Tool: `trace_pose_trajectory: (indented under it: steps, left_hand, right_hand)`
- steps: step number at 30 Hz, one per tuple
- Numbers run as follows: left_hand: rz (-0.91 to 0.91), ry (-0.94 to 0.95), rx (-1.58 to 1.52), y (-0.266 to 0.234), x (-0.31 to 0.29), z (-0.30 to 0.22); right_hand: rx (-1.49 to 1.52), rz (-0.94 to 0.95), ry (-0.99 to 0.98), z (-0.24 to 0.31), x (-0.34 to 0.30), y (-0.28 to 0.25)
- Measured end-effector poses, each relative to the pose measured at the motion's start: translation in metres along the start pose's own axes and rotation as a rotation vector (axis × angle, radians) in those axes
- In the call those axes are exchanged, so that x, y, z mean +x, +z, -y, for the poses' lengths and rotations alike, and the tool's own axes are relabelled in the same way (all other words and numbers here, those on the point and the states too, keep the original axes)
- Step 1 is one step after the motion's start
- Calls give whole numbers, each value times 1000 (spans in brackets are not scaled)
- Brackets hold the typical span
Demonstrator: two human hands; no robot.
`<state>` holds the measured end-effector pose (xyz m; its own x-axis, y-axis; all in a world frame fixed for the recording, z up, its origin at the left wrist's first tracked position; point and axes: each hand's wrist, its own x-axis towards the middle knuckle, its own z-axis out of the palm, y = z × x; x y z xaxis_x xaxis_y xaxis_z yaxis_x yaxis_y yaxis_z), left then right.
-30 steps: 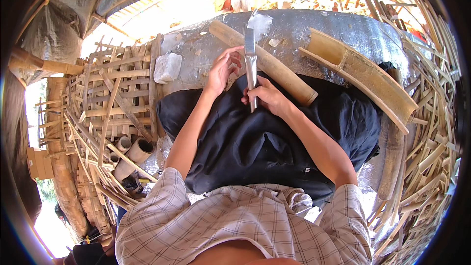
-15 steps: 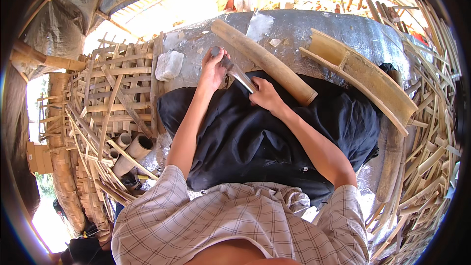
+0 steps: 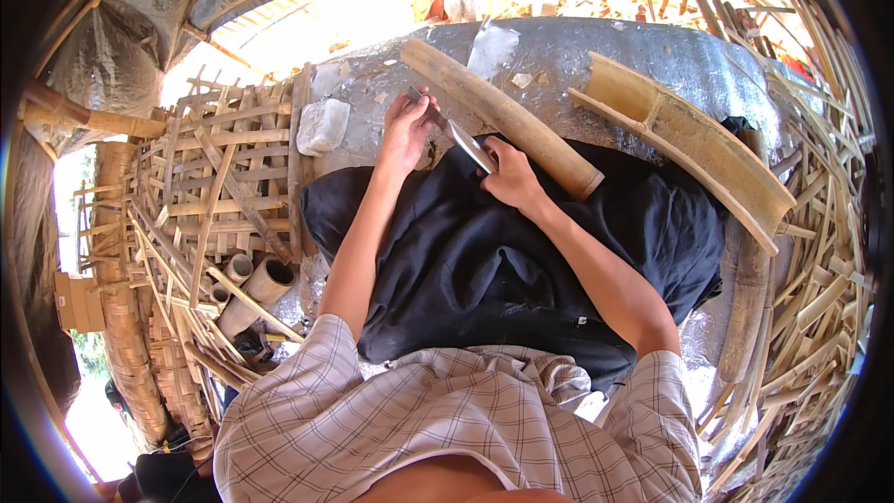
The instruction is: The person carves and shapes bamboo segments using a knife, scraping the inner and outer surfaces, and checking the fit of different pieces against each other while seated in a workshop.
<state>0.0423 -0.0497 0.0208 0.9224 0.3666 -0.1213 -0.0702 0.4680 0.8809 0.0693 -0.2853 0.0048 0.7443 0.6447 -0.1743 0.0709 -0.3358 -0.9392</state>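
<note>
A knife (image 3: 468,146) with a shiny metal blade and a dark far end slants across above my lap. My left hand (image 3: 406,137) is closed around its dark upper end. The fingers of my right hand (image 3: 512,177) are closed on the lower end of the blade, hiding its tip. Just beyond my right hand lies a thick bamboo piece (image 3: 503,116), rounded side up, its near end resting on the black cloth (image 3: 466,261) over my legs. Farther right, a split bamboo half (image 3: 694,144) lies with its hollow side up, showing a node across it.
A pale stone block (image 3: 323,126) sits left of my hands on the grey sheet (image 3: 372,70). At the left stand a woven bamboo lattice (image 3: 228,163) and short bamboo tubes (image 3: 261,293). Heaps of bamboo strips (image 3: 819,317) line the right side.
The knife has turned in my hands, so its blade now shows a narrower, curved bright face. Both hands keep hold and have barely shifted; the bamboo pieces lie as before.
</note>
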Motion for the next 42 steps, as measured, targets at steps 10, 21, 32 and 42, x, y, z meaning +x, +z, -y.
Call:
trace_pose_trajectory:
  steps: [10, 21, 32, 42]
  left_hand:
    - [118, -34, 176, 10, -4, -8]
    - [138, -113, 49, 17, -6, -10]
    - [-49, -12, 154, -9, 4, 7]
    - [-5, 3, 144, -15, 2, 8]
  right_hand:
    - [-125, 8, -53, 17, -7, -11]
    - [-35, -194, -170, 0, -1, -4]
    - [-76, -211, -297, -5, 3, -5]
    - [35, 129, -14, 13, -2, -11]
